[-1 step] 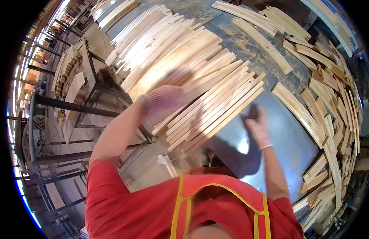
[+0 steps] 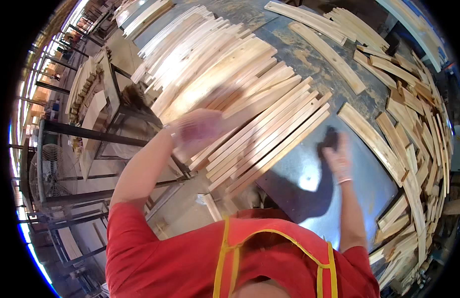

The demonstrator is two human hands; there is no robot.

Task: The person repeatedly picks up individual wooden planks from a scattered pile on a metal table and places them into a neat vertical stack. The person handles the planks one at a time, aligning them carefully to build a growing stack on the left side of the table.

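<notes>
My left hand (image 2: pixel 197 130), thinly gloved and smeared by motion, is over the left ends of several pale wooden strips (image 2: pixel 269 134). Its fingers are too blurred to read, and whether it touches the wood cannot be made out. To the right of these strips, my right hand (image 2: pixel 338 158) is above the bluish metal tabletop (image 2: pixel 356 198). Its thumb stands off from the stretched fingers, and no object shows in it. A dark shadow falls on the metal beside it. The strips lie side by side, slanting up to the right, their near ends uneven.
More wooden strips (image 2: pixel 190 49) lie in rows farther back. A single board (image 2: pixel 371 141) rests right of my right hand, beside a heap of loose offcuts (image 2: pixel 418 114). Sawdust covers the far tabletop. At the left stand a dark metal frame (image 2: pixel 90 133) and a fan (image 2: pixel 53 171).
My right hand has shifted right over the metal tabletop, away from the strips. The left hand has drawn slightly left and nearer to me. The wooden strips look almost unmoved.
</notes>
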